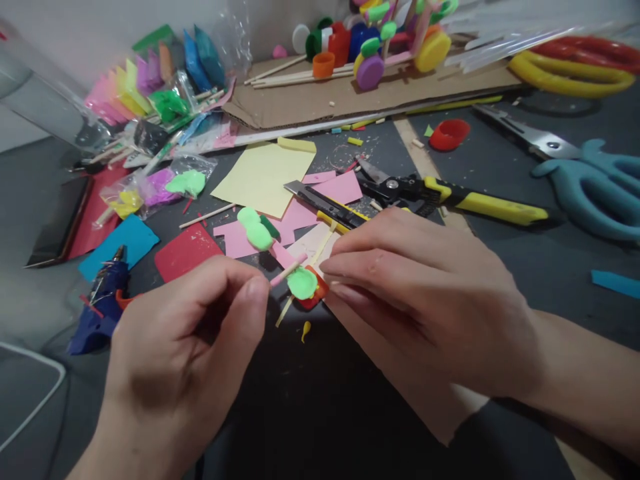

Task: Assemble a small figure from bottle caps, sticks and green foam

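Observation:
My left hand [195,340] is closed, thumb and forefinger pinching a thin stick [289,269] wrapped partly in pink. Joined to the stick is a small craft piece: a pink strip [283,255] leads up to light green clay [257,233] against a dark green cap [270,227]. At its near end, a round of light green clay [302,284] sits on a red-orange cap [320,292]. My right hand [415,293] has its fingertips pressed together at that cap's right edge, gripping it. Below, a yellow drop-shaped bit [306,331] lies on the dark table.
Blue-handled scissors [590,180], a yellow cutter [495,203] and black pliers [400,189] lie right. A box cutter [325,203] rests on pink and yellow paper [265,177]. A blue glue gun [103,300] is left. Cardboard [380,93] with caps and finished pieces stands behind.

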Available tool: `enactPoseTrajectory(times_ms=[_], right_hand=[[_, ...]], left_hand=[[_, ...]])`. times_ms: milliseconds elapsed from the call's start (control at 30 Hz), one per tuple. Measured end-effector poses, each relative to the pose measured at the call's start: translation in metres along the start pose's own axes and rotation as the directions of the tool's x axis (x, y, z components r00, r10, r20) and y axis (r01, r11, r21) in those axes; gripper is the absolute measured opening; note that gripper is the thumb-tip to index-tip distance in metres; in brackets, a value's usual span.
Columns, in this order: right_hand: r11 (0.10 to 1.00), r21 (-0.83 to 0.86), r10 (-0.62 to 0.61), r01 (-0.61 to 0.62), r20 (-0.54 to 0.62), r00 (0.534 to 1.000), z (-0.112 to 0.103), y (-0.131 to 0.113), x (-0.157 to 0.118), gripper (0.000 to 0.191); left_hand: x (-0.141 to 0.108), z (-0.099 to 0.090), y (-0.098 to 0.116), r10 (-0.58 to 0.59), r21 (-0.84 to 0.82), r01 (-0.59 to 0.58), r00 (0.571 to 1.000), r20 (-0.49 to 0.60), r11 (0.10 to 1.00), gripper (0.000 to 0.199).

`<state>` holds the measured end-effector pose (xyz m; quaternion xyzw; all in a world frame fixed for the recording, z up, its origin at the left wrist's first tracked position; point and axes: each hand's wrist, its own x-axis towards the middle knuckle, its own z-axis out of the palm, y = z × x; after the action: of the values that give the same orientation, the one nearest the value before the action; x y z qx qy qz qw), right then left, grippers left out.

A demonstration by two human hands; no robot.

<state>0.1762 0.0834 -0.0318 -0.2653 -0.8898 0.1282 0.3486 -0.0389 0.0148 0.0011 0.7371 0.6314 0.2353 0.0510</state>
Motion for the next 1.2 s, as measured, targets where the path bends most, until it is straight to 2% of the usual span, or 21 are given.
enactPoseTrajectory(times_ms=[100, 233, 367, 533, 667, 733, 800, 867, 967, 1000, 1033, 1067, 1100, 1167, 1200], right_hand=[[0.999, 0.035, -0.016, 0.015, 0.025, 1.0, 0.002, 0.001, 0.001, 0.011], [1.0, 0.023, -0.008, 0.007, 0.059, 0.998, 0.004, 0.003, 0.0, 0.011], [1.0, -0.003, -0.003, 0.004, 0.094, 0.996, 0.004, 0.002, -0.001, 0.015], [0.978, -0.2, 0.093, -0.053, 0.197, 0.976, 0.004, -0.007, 0.002, 0.039], [0.962, -0.267, 0.12, -0.059, 0.217, 0.969, 0.01, -0.015, 0.004, 0.039], [0.952, -0.298, 0.131, -0.07, 0.189, 0.973, 0.013, -0.016, 0.005, 0.034], [0.944, -0.313, 0.161, -0.102, 0.168, 0.973, 0.015, -0.016, 0.005, 0.026], [0.949, -0.283, 0.189, -0.14, 0.154, 0.97, 0.014, -0.015, 0.004, 0.021], [0.965, -0.199, 0.199, -0.169, 0.143, 0.97, 0.011, -0.013, 0.003, 0.018], [0.97, -0.174, 0.195, -0.168, 0.146, 0.97, 0.009, -0.012, 0.003, 0.017], [0.974, -0.153, 0.188, -0.165, 0.152, 0.97, 0.007, -0.011, 0.003, 0.016], [0.977, -0.135, 0.184, -0.162, 0.163, 0.969, 0.006, -0.01, 0.002, 0.016], [0.98, -0.12, 0.18, -0.161, 0.171, 0.969, 0.005, -0.008, 0.002, 0.015], [0.984, -0.097, 0.168, -0.153, 0.182, 0.969, 0.003, -0.006, 0.001, 0.015], [0.986, -0.088, 0.159, -0.144, 0.186, 0.97, 0.002, -0.004, 0.0, 0.014]], left_hand=[[0.008, 0.0, 0.003, -0.003, -0.049, 0.007, 0.996, 0.09, 0.999, 0.016], [0.01, 0.003, 0.001, -0.008, -0.096, 0.035, 0.964, 0.264, 0.995, 0.013], [0.009, 0.008, 0.0, -0.023, -0.091, 0.052, 0.955, 0.294, 0.994, 0.012], [0.011, 0.008, 0.0, -0.059, -0.037, 0.079, 0.922, 0.382, 0.996, 0.022], [0.011, 0.006, -0.003, -0.1, -0.032, 0.123, 0.911, 0.401, 0.992, 0.02], [0.011, 0.004, -0.003, -0.132, -0.062, 0.165, 0.925, 0.356, 0.984, 0.017], [0.01, 0.002, 0.0, -0.177, -0.112, 0.209, 0.953, 0.245, 0.971, 0.013], [0.008, -0.001, 0.006, -0.24, -0.167, 0.248, 0.969, 0.064, 0.954, 0.01], [0.004, -0.004, 0.014, -0.301, -0.214, 0.256, 0.929, -0.216, 0.943, 0.009], [0.003, -0.004, 0.015, -0.278, -0.201, 0.229, 0.923, -0.267, 0.952, 0.01], [0.003, -0.003, 0.015, -0.204, -0.164, 0.158, 0.926, -0.319, 0.974, 0.011], [0.003, -0.002, 0.013, -0.06, -0.108, 0.027, 0.946, -0.319, 0.994, 0.013], [0.004, -0.001, 0.01, 0.106, -0.026, -0.12, 0.941, -0.323, 0.992, 0.019], [0.005, 0.003, 0.004, 0.321, 0.128, -0.299, 0.921, -0.22, 0.946, 0.032], [0.006, 0.005, 0.001, 0.384, 0.188, -0.353, 0.908, -0.169, 0.917, 0.038]])
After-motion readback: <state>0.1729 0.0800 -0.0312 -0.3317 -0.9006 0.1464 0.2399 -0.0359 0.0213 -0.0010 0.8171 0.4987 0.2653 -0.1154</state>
